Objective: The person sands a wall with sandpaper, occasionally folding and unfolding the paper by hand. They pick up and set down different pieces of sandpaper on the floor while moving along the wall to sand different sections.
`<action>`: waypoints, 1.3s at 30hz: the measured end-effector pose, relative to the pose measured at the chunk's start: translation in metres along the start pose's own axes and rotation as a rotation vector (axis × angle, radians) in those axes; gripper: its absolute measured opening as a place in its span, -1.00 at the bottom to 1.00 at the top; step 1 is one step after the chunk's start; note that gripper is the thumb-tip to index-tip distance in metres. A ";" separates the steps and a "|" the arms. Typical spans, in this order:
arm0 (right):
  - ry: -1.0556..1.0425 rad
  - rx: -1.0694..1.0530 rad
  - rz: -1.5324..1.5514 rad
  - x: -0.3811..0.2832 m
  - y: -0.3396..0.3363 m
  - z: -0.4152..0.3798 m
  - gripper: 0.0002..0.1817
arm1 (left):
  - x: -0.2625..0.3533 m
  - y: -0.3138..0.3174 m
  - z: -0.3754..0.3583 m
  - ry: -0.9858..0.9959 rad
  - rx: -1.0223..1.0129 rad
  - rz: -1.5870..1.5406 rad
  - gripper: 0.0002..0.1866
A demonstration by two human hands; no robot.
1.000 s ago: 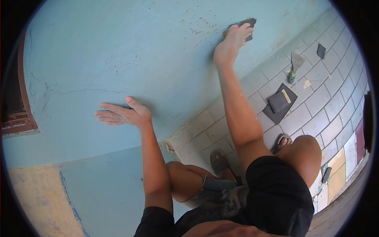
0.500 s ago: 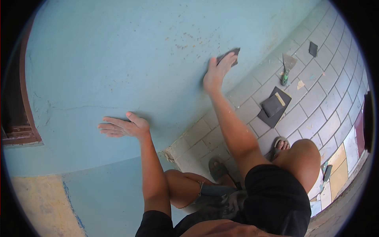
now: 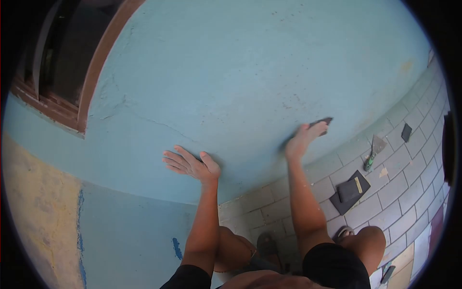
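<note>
My right hand presses a dark sheet of sandpaper to the light blue wall, its fingers closed over the sheet. Only the sheet's edges show past the fingers. To the left, my left hand rests against the same wall with fingers stretched and thumb apart, holding nothing. Pale dust coats both hands. Small dark specks and chipped spots mark the wall above my right hand, and a thin crack runs above my left hand.
On the tiled floor lie a putty knife with a green and black handle, stacked dark sheets and another dark piece. A brown-framed window is at upper left. My sandalled feet stand below.
The view has swung, so the wall, hands and floor things appear lower and further right, and more of the window shows. My left hand stays on the wall; my right still holds the sandpaper.
</note>
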State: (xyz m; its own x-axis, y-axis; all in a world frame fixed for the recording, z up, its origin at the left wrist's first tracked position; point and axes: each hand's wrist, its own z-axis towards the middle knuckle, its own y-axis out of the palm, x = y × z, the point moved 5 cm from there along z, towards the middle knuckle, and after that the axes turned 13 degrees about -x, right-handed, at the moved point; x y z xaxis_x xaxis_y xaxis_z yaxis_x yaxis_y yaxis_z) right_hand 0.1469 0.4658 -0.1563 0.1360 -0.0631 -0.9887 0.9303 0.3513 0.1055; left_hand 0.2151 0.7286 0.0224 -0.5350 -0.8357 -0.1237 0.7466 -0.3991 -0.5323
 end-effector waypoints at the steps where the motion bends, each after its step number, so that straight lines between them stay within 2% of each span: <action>1: -0.088 -0.111 -0.035 -0.015 0.024 -0.054 0.00 | 0.000 -0.001 -0.002 -0.025 0.036 -0.013 -0.21; 3: -0.238 -0.395 -0.030 -0.003 0.067 -0.154 0.17 | -0.001 0.000 -0.001 -0.023 0.000 -0.014 -0.21; 5: -0.206 -0.672 -0.043 0.000 0.062 -0.181 0.17 | -0.003 0.001 -0.003 -0.020 -0.032 0.003 -0.22; 7: -0.332 -0.451 -0.077 -0.002 0.046 -0.143 0.13 | -0.011 -0.005 -0.003 0.051 -0.037 0.075 -0.20; 10: -0.084 -0.066 0.034 -0.007 0.003 -0.022 0.10 | -0.025 -0.003 -0.014 0.096 -0.082 0.108 -0.18; 13: 0.028 0.011 0.105 -0.012 -0.016 0.017 0.11 | -0.014 0.010 -0.022 0.074 -0.017 0.095 -0.16; 15: -0.173 -0.085 -0.029 -0.026 0.038 -0.072 0.07 | -0.015 0.011 -0.027 0.063 -0.027 0.089 -0.16; 17: -0.238 -0.375 -0.032 -0.013 0.081 -0.174 0.13 | -0.014 0.013 -0.022 0.068 -0.019 0.076 -0.16; 18: -0.237 -0.530 -0.034 -0.004 0.092 -0.201 0.14 | -0.016 0.014 -0.023 0.056 -0.037 0.102 -0.16; 19: -0.219 -0.526 -0.029 -0.002 0.086 -0.192 0.14 | -0.020 0.012 -0.025 0.051 -0.065 0.137 -0.16; 21: -0.236 -0.387 -0.064 -0.001 0.056 -0.135 0.19 | -0.024 0.007 -0.025 0.072 -0.100 0.140 -0.16; 22: -0.175 -0.174 -0.053 -0.004 0.035 -0.082 0.14 | -0.023 0.007 -0.025 0.073 -0.113 0.126 -0.16; 23: -0.014 -0.014 0.063 -0.008 0.009 -0.030 0.09 | -0.022 0.007 -0.025 0.062 -0.123 0.139 -0.16; 24: 0.101 0.085 0.152 -0.012 -0.020 0.016 0.07 | -0.020 0.006 -0.025 0.072 -0.114 0.118 -0.16; 27: 0.029 0.080 0.264 -0.016 -0.039 0.052 0.01 | -0.013 0.012 -0.026 0.042 -0.071 0.065 -0.16; 29: -0.153 -0.064 -0.018 -0.016 0.017 -0.040 0.09 | -0.003 0.019 -0.023 0.011 -0.022 0.005 -0.16; 30: -0.237 -0.162 -0.027 -0.007 0.048 -0.098 0.18 | -0.004 0.018 -0.023 -0.010 -0.028 0.013 -0.15; 31: -0.252 -0.364 -0.053 0.006 0.074 -0.158 0.22 | -0.006 0.016 -0.026 -0.037 -0.044 0.036 -0.15; 33: -0.259 -0.716 0.034 0.010 0.079 -0.218 0.22 | -0.006 0.015 -0.026 -0.019 -0.059 0.055 -0.15; 35: -0.226 -0.614 -0.047 0.014 0.070 -0.182 0.21 | -0.015 0.006 -0.024 -0.014 -0.080 0.089 -0.15; 36: -0.233 -0.377 -0.047 0.008 0.054 -0.132 0.20 | -0.017 0.002 -0.021 0.038 -0.099 0.124 -0.15; 38: 0.002 0.022 0.069 0.004 0.011 -0.023 0.09 | -0.016 0.007 -0.020 0.078 -0.120 0.160 -0.16; 39: 0.129 0.123 0.249 -0.010 -0.022 0.024 0.04 | -0.015 0.008 -0.021 0.093 -0.095 0.152 -0.16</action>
State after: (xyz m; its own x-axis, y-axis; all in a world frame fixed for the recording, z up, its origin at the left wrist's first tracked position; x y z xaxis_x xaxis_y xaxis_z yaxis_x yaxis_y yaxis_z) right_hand 0.1327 0.4363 -0.1460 0.3280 0.1332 -0.9352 0.9090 0.2250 0.3508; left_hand 0.2210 0.7459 0.0021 -0.4563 -0.8434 -0.2837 0.7833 -0.2295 -0.5777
